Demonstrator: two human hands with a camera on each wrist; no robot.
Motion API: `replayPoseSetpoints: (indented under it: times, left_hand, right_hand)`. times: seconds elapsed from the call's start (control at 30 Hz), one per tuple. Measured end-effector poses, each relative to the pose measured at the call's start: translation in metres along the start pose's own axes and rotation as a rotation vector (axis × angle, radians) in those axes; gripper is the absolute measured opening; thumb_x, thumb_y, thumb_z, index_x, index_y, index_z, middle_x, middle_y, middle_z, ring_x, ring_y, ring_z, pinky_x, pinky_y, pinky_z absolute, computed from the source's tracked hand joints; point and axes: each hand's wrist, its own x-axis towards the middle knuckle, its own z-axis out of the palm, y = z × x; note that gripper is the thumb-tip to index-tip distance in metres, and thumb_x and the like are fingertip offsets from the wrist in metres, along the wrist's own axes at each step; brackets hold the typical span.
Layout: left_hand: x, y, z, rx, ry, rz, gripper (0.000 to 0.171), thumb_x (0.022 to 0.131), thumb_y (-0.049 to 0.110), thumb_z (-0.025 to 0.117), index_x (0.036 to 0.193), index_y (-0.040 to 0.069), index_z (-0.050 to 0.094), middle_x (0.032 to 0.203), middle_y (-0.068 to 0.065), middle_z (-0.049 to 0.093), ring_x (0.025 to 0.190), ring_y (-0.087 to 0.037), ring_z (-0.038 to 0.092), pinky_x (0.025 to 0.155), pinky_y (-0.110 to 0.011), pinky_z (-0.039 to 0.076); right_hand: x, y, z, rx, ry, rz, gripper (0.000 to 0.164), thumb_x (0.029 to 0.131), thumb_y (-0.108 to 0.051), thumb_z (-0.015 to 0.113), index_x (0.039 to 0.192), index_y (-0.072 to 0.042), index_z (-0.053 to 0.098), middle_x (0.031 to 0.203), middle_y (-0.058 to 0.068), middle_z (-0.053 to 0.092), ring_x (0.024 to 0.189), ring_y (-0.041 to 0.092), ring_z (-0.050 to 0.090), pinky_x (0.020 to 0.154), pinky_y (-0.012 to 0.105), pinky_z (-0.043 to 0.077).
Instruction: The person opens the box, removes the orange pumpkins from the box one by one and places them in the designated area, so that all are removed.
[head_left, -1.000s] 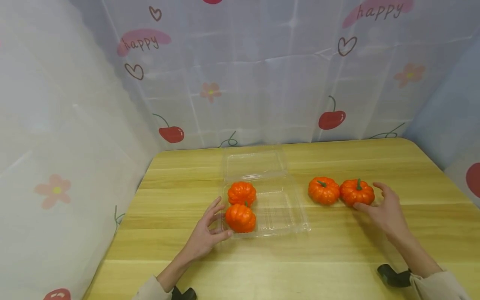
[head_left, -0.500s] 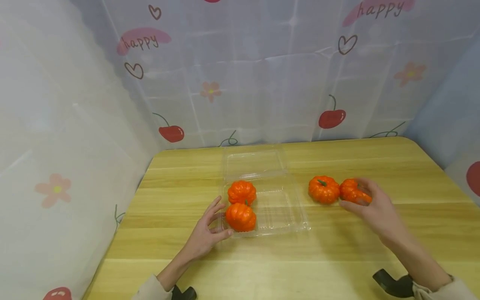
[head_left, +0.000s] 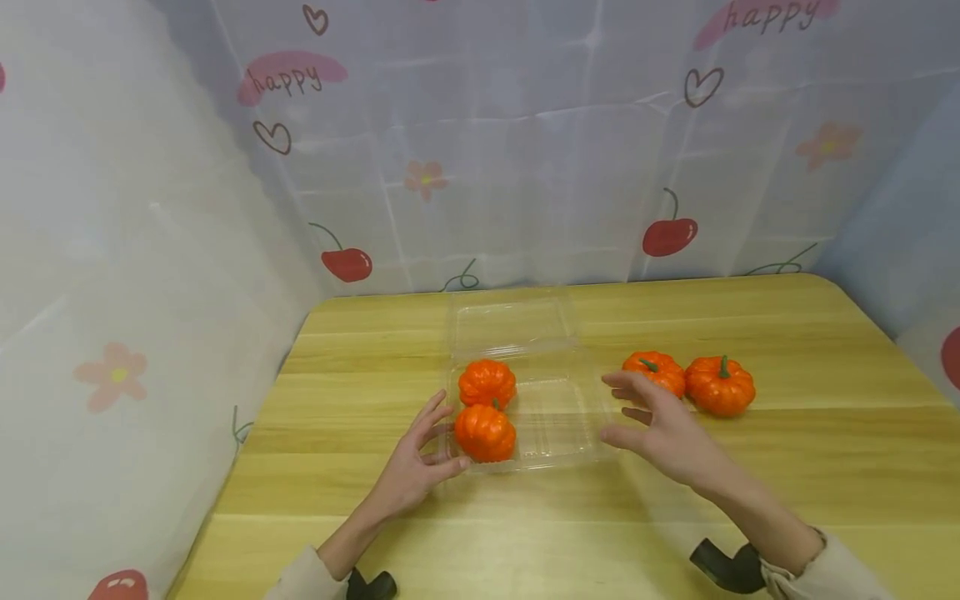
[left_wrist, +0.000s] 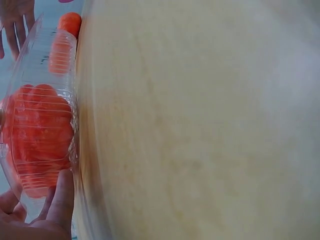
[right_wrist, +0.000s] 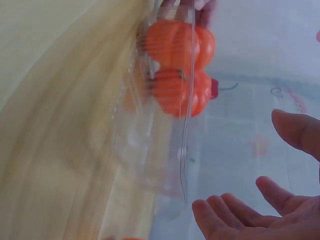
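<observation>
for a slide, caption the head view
Left hand at a clear container holding two orange pumpkins, empty right hand by its other side, two more pumpkins on the table.

Left sleeve (head_left: 306, 577) and right sleeve (head_left: 821, 575): pale beige, the right creased at its cuff. Left wrist fitting (head_left: 372, 587) and right wrist fitting (head_left: 726, 567): black, rounded, apparently tubular.

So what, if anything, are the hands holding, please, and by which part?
Nothing: left hand touches the clear container at its left side; right hand is empty.
</observation>
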Motion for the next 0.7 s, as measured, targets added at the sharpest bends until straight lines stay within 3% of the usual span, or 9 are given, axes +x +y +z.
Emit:
replayPoseSetpoints:
  times: [0.3, 0.7]
  left_hand:
    - [-0.001, 0.001, 0.000, 0.014, 0.000, 0.003, 0.076, 0.082, 0.002, 0.078, 0.148, -0.002, 0.039, 0.164, -0.003, 0.013, 0.133, -0.036, 0.042, 0.093, -0.032, 0.052]
    - [0.000, 0.000, 0.000, 0.012, -0.004, -0.005, 0.079, 0.083, 0.004, 0.078, 0.151, 0.006, 0.038, 0.163, 0.002, 0.015, 0.134, -0.036, 0.041, 0.094, -0.035, 0.051]
  right_hand:
    - [0.017, -0.004, 0.040, 0.077, -0.126, -0.014, 0.059, 0.087, -0.017, 0.076, 0.137, 0.000, 0.049, 0.140, 0.018, 0.048, 0.128, 0.041, 0.044, 0.105, 0.055, 0.039]
    - [0.042, -0.005, 0.082, 0.046, -0.242, -0.006, 0.065, 0.085, -0.019, 0.078, 0.139, 0.001, 0.048, 0.142, 0.020, 0.048, 0.125, 0.046, 0.047, 0.101, 0.061, 0.041]
